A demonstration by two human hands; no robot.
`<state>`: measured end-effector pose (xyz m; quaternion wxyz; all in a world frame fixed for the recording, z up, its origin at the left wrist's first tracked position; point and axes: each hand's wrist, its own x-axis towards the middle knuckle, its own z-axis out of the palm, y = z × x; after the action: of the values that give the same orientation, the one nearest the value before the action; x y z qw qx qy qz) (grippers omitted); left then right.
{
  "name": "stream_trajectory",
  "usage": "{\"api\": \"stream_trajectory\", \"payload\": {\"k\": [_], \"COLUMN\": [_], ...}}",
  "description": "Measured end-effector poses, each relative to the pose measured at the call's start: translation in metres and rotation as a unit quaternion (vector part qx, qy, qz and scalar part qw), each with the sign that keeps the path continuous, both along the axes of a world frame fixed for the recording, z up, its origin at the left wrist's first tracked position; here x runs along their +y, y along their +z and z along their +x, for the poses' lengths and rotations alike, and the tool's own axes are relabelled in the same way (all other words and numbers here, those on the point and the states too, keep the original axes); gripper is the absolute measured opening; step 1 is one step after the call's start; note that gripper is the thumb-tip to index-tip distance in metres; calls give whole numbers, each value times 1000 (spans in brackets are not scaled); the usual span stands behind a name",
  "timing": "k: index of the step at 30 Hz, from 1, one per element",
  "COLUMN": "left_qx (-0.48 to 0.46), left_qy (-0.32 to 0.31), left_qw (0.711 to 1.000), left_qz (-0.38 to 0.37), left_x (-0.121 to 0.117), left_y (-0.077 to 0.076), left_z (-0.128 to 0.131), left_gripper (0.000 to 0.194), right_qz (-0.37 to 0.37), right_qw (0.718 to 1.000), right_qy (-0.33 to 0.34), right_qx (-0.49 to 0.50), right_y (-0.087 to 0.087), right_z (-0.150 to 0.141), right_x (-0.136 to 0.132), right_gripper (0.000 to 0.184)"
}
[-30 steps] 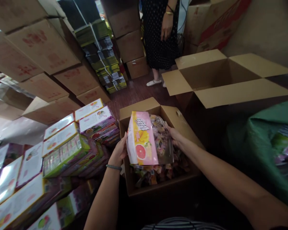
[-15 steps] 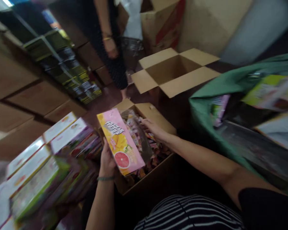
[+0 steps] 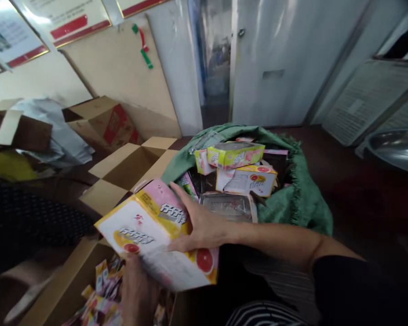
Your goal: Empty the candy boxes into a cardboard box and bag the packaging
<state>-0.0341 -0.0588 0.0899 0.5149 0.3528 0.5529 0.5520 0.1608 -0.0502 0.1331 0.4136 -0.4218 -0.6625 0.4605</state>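
one grapefruit-print candy box [image 3: 154, 246], held tilted between a carton [image 3: 64, 280] of wrapped candies [image 3: 105, 303] and a green sack [image 3: 309, 194]; left hand [image 3: 139, 285] clamped on its lower edge, right hand [image 3: 204, 226] clamped across two faces, presumably sharing its bulk.

Head-worn view, facing forward, tilted down, close

A plain, near-black short sleeve [image 3: 350, 290] covers the right upper arm. The striped garment [image 3: 265, 317] carries narrow, pale, curving lines on dark cloth. Right hand [image 3: 204, 224] and left hand [image 3: 136, 285] are bare.
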Motion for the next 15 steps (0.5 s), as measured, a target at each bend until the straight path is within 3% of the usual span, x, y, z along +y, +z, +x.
{"api": "stream_trajectory", "payload": {"k": [2, 4, 6, 7, 8, 10, 13, 15], "left_qx": [88, 259, 470, 553, 614, 669, 653, 632], "left_qy": [-36, -60, -63, -59, -46, -44, -114, -160], "left_qw": [994, 956, 863, 814, 775, 740, 746, 752], "left_qz": [44, 121, 173, 168, 143, 55, -64, -98], "left_x": [17, 33, 52, 63, 75, 104, 150, 177], "left_y": [-10, -15, -16, -16, -17, -24, -38, -42], "left_z": [22, 39, 52, 57, 61, 66, 64, 62], "left_gripper": [81, 79, 64, 55, 47, 40, 50, 56], "right_qz": [112, 236, 338, 372, 395, 417, 391, 357], "right_qw": [989, 945, 868, 831, 801, 751, 697, 703], "right_qy": [-69, -180, -278, -292, -279, -198, -107, -89], "right_qx": [-66, -139, -235, -292, -352, -472, -591, -608], "right_y": [17, 34, 44, 44, 42, 25, -15, -35], "right_z": [36, 71, 106, 124, 140, 167, 193, 203], "right_x": [-10, -12, -4, 3, 11, 30, 61, 84], "right_gripper": [128, 119, 110, 105, 99, 85, 66, 62]}}
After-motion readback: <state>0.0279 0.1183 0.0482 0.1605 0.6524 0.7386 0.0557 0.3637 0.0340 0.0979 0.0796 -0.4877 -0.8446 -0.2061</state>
